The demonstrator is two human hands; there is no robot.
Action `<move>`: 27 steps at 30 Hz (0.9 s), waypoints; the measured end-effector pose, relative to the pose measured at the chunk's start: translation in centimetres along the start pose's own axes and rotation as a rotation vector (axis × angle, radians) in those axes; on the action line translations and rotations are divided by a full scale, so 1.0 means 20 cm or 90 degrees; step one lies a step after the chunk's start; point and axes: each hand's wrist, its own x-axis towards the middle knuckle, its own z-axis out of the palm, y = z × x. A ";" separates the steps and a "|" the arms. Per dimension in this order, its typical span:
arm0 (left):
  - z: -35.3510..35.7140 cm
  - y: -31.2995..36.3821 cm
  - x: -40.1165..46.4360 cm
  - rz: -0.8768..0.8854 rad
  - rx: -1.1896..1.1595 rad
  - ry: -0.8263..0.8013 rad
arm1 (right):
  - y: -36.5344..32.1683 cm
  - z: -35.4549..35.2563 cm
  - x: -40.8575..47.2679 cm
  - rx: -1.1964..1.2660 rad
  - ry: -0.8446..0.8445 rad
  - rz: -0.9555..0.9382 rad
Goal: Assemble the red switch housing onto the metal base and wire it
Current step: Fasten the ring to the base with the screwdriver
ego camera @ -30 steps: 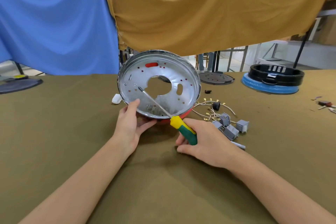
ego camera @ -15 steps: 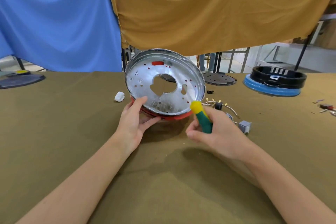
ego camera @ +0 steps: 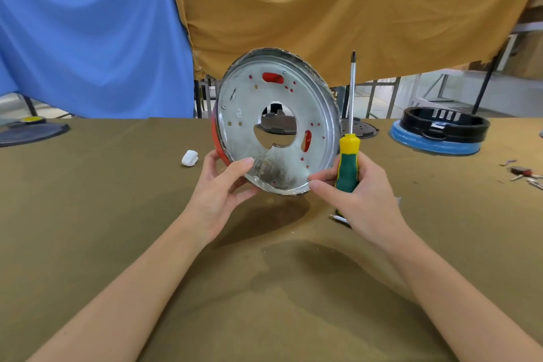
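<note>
Together two hands grip one metal base (ego camera: 261, 114); right (ego camera: 357, 197) holds one screwdriver (ego camera: 347, 161).

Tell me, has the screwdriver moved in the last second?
Yes. The screwdriver was slanted with its tip inside the metal base; now the right hand holds it upright beside the base's right rim, tip pointing up against the mustard cloth.

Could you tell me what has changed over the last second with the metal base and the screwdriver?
The right hand pulled the yellow-and-green screwdriver out of the round silver metal base and turned it upright, tip up; its fingers now also touch the base's lower rim. The base has been raised and tipped more upright. The left hand kept its grip, and the small white plastic piece stayed put.
</note>
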 end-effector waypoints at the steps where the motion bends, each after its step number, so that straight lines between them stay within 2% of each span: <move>1: 0.00 0.00 0.00 0.000 0.014 -0.004 | 0.00 0.00 0.00 -0.011 0.002 -0.009; 11: 0.05 -0.02 -0.04 -0.013 0.053 -0.121 | 0.00 0.03 -0.01 -0.195 -0.048 -0.072; 16: 0.06 -0.02 -0.05 -0.011 0.048 -0.142 | 0.00 0.05 -0.01 -0.196 -0.094 -0.065; 27: 0.06 -0.03 -0.05 -0.004 0.056 -0.143 | 0.02 0.07 0.00 -0.206 -0.096 -0.040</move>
